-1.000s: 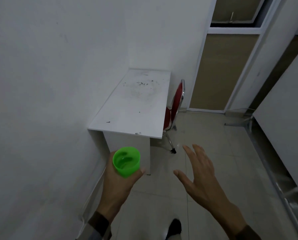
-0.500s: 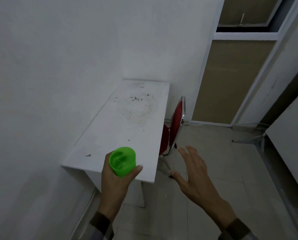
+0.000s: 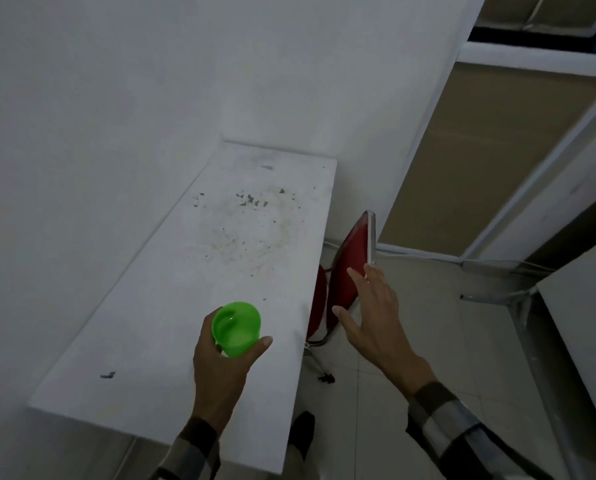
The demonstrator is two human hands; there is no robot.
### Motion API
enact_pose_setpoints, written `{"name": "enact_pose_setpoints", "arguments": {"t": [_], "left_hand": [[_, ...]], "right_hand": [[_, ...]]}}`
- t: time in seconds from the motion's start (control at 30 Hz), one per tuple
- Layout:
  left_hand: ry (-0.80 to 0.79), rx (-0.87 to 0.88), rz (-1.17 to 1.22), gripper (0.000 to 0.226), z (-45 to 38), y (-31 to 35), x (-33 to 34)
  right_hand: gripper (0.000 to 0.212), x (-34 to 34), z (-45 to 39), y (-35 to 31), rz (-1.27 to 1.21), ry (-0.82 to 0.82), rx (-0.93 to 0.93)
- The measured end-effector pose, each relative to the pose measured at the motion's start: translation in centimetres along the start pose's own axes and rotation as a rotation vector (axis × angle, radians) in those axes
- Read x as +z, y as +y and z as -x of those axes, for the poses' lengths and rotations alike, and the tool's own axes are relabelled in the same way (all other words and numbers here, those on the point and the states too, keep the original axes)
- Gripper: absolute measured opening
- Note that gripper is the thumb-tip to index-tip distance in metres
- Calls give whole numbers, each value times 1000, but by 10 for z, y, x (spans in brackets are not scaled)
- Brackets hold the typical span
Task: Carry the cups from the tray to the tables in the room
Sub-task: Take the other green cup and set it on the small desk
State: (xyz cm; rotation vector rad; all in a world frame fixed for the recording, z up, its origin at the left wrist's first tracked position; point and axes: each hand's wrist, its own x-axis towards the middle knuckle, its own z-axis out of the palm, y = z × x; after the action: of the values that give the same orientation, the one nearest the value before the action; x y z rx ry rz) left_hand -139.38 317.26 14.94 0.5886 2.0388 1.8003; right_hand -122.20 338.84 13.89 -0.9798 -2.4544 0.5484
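Observation:
A bright green plastic cup (image 3: 237,326) sits upright in my left hand (image 3: 220,372), which is wrapped around its lower part. The cup hovers above the near half of a white table (image 3: 172,306) that runs along the left wall; its top is stained and speckled toward the far end. My right hand (image 3: 376,320) is empty, fingers spread, held just off the table's right edge in front of a red chair. No tray or other cups are in view.
A red chair (image 3: 350,268) with a chrome frame is tucked against the table's right side. A white wall (image 3: 82,133) borders the table on the left. Tan door panels (image 3: 490,150) stand behind, a second white tabletop (image 3: 587,327) at right, tiled floor (image 3: 428,341) between.
I have walked up to the table, which now fills the lower middle of the view. My left hand has carried the green cup from in front of the table to above its top.

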Motion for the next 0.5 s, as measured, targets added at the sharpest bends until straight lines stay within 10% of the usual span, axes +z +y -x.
{"name": "enact_pose_setpoints", "arguments": {"t": [0.5], "left_hand": [[105,-164,-75,79,-209,-90,99]], "right_hand": [[70,101,-193,123,453,-219,19]]}}
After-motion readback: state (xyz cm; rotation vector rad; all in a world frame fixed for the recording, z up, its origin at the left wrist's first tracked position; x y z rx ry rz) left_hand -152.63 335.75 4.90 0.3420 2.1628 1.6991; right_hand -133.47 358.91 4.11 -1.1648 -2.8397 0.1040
